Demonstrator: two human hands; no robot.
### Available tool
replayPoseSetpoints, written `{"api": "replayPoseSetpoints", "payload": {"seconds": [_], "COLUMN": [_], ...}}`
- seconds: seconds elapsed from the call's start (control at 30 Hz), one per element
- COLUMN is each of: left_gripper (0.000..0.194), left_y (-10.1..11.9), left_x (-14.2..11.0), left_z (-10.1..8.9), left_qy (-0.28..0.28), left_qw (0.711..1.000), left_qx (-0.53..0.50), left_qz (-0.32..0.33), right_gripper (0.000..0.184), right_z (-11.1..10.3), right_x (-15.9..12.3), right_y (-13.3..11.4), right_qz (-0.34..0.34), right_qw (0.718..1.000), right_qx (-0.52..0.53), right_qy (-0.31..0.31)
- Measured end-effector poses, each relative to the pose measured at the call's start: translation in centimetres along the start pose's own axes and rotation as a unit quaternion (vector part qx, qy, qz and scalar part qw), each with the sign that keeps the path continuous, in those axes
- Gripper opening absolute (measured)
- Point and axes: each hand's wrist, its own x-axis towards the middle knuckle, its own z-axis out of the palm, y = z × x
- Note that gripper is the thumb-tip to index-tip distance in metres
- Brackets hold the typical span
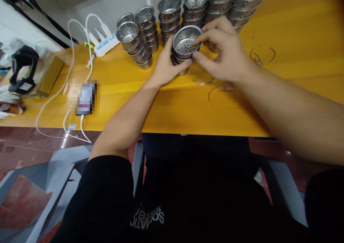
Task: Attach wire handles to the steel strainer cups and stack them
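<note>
A perforated metal cup sits on top of a short stack at the middle of the yellow table. My left hand wraps round the stack's left side, fingers closed on it. My right hand pinches the top cup's right rim between thumb and forefinger. Thin wire rings lie on the table just under my right wrist.
Several stacks of the same metal cups stand behind my hands, with taller ones at the back right. More wire rings lie to the right. A phone on a white cable, a white router and a black device sit at the left.
</note>
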Motion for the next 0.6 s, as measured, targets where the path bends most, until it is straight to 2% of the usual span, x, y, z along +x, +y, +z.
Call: {"api": "replayPoseSetpoints", "payload": {"seconds": [0.1,0.2,0.3,0.47,0.6], "left_gripper": [0.092,0.090,0.088,0.097,0.098], "left_y": [-0.6,-1.1,-1.3,-1.8,-3.3], "left_x": [0.1,0.2,0.2,0.1,0.6], "left_z": [0.0,0.2,0.2,0.5,0.5], "left_qy": [-0.003,-0.010,-0.014,-0.022,0.001], "left_qw": [1.000,0.999,0.999,1.000,0.999], "left_qx": [0.016,0.028,0.031,0.003,-0.036], "left_qz": [0.005,0.023,0.031,0.010,0.003], "right_gripper": [0.031,0.041,0.036,0.035,0.058], "right_z": [0.0,0.2,0.3,0.0,-0.3], "right_x": [0.0,0.0,0.1,0.5,0.6], "right_y": [-0.5,-0.8,-1.2,-1.8,-2.2], "right_qz": [0.025,0.020,-0.001,0.036,0.048], "right_qw": [1.000,1.000,1.000,0.997,0.995], "right_qx": [-0.007,-0.013,-0.004,-0.017,-0.039], "right_qy": [-0.016,-0.015,-0.022,-0.064,-0.083]}}
